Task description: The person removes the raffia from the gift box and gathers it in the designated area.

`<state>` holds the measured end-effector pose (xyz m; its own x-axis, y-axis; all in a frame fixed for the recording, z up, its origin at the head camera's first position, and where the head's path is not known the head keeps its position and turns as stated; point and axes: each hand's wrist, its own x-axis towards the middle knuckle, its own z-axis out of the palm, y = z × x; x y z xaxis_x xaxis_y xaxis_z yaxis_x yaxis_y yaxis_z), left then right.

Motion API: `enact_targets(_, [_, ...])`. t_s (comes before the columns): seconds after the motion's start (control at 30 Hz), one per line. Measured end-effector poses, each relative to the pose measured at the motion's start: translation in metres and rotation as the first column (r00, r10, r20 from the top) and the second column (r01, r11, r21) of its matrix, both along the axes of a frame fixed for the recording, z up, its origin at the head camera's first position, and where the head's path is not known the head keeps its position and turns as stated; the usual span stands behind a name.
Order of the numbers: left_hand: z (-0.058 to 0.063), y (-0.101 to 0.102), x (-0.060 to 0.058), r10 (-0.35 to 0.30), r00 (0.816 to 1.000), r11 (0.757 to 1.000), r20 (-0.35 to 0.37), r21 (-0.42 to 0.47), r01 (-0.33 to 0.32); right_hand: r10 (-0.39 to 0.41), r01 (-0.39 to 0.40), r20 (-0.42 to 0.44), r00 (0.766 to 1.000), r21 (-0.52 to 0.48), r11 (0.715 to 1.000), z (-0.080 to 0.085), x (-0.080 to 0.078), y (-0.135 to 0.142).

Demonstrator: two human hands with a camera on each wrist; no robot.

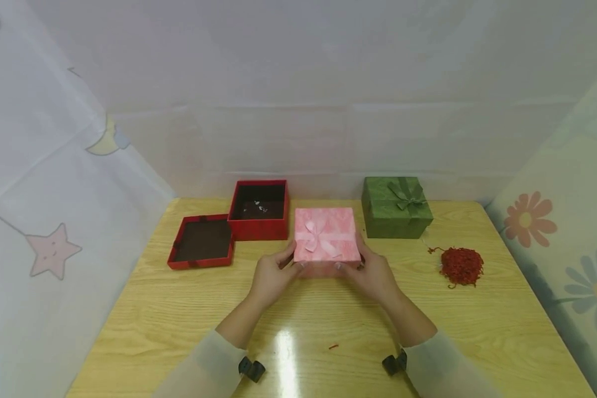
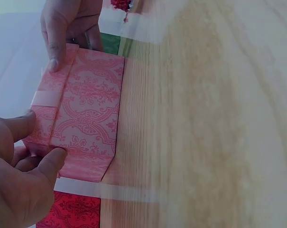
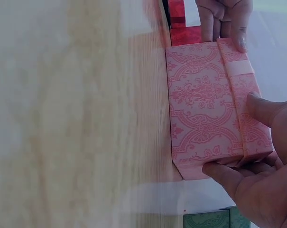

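A pink gift box (image 1: 326,235) with a ribbon bow on its lid sits at the middle of the table, the lid on. My left hand (image 1: 272,276) grips its left side, thumb on the front face near the lid's edge and fingers round the side. On the opposite side my right hand (image 1: 375,275) grips it the same way. Both wrist views show the patterned front wall of the pink box (image 2: 88,99) below the lid's rim (image 3: 234,90). The undersides of the fingers are partly hidden by the box.
Left of the pink box stands an open red box (image 1: 258,228), with its red lid (image 1: 201,243) lying upturned beside it. A closed green gift box (image 1: 398,213) is at the back right. Red shredded paper (image 1: 461,266) lies in a pile nearer the right edge; a red scrap (image 1: 333,346) lies in front.
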<state>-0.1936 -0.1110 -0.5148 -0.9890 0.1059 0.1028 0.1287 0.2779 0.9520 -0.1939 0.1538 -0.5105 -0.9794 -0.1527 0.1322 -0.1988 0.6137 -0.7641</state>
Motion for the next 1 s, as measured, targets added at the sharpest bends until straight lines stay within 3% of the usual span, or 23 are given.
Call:
enact_targets(0.3, [-0.002, -0.003, 0.014, -0.012, 1.0, 1.0, 0.022, 0.015, 0.011, -0.014, 0.014, 0.012, 1.0, -0.02, 1.0, -0.002, 0.017, 0.001])
enact_targets(0.57, [-0.001, -0.009, 0.032, 0.018, 0.998, 0.999, 0.064, 0.038, -0.021, 0.019, -0.01, 0.043, 0.999, -0.206, 0.978, -0.009, 0.033, 0.002])
enact_targets(0.7, [0.0, -0.009, 0.039, 0.015, 0.997, 0.998, 0.076, 0.056, -0.02, 0.011, -0.001, 0.042, 0.999, -0.24, 0.971, -0.01, 0.04, 0.0])
enact_targets(0.83, [0.0, -0.009, 0.046, 0.008, 0.994, 0.99, 0.111, 0.137, -0.023, -0.008, 0.021, 0.057, 0.998, -0.23, 0.973, -0.009, 0.047, -0.002])
enact_targets(1.0, [0.0, -0.011, 0.054, 0.025, 0.993, 0.992, 0.114, 0.121, -0.038, -0.029, 0.039, 0.06, 0.998, -0.187, 0.982, -0.006, 0.053, -0.004])
